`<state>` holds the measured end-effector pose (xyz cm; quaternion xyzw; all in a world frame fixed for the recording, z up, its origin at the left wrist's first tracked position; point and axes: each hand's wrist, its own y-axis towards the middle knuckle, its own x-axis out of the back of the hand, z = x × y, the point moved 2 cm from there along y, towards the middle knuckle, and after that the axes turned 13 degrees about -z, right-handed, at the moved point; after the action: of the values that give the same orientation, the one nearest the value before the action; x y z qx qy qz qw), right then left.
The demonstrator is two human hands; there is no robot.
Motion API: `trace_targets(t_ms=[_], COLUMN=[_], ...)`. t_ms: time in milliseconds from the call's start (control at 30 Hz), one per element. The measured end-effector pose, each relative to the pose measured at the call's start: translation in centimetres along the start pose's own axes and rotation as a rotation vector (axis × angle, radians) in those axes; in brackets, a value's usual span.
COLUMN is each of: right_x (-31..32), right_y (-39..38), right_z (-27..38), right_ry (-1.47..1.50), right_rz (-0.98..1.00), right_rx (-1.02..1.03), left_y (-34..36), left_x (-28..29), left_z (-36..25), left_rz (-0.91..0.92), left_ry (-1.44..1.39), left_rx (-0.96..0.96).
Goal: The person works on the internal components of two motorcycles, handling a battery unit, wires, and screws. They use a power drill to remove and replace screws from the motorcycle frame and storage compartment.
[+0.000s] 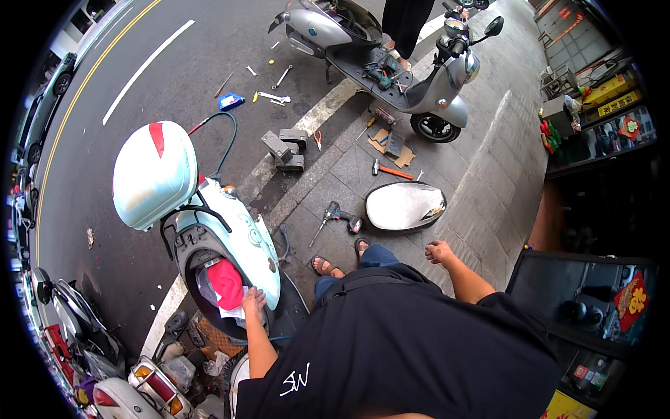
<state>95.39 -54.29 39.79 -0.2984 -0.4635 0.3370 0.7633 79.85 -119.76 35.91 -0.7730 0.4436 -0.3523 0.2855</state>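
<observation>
On my left stands a pale blue scooter [241, 234], its seat off and its under-seat compartment [187, 260] uncovered. A bright red cloth-like item [225, 283] lies inside with white and clear wrapping [234, 300]. At the compartment's near rim rests my left hand [253, 300], fingers stretched out beside the wrapping, gripping nothing that I can see. My right hand [440, 253] hangs over the pavement with its fingers curled in, apparently holding nothing. Closest to it lies an oval scooter seat [401, 204], upside down with its pale underside up.
A cordless impact driver [336, 220] lies by my feet. Beyond are an orange-handled hammer [392, 170], grey batteries [283, 148], pliers [317, 140], wrenches [274, 97] and a blue bottle [231, 102]. A silver scooter [391, 70] stands ahead, a person [405, 24] behind it. A white top box [155, 178] overhangs the rack.
</observation>
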Motion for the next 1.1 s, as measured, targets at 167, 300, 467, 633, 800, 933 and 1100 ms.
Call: trace_targets(t_ms=[167,300,467,633,800,933,1100], right_x=[-0.4,0.1,0.4,1.2,-0.1,0.1,-0.6], right_y=[1.5,5.3,8.6,14.1,15.6,19.7,21.0], right_z=[1.6,6.0,10.7,9.8,10.7,9.4,15.6], right_ry=[0.098,0.174,0.125,0.153,0.296,0.506,0.379], right_rz=[0.024,0.172,0.161,0.107,0.071,0.033,-0.073], right_rx=[-0.003,0.14,0.18,0.131,0.017,-0.135,-0.321], left_y=[-2.5,-3.9,-6.6,-7.7,-3.2,3.2,8.7], left_x=[-6.0,-9.8,-12.9,-17.0,-20.8,-29.8,-45.2], left_z=[1.0,1.6,0.5,-1.8,-7.3,-14.0,-28.6], left_rz=[0.116,0.11,0.088,0.089,0.093,0.141,0.224], left_ry=[0.138,0.122,0.16,0.361,0.579,0.698,0.593], left_rx=[0.027,0.052,0.045,0.132,0.094,0.056,-0.102])
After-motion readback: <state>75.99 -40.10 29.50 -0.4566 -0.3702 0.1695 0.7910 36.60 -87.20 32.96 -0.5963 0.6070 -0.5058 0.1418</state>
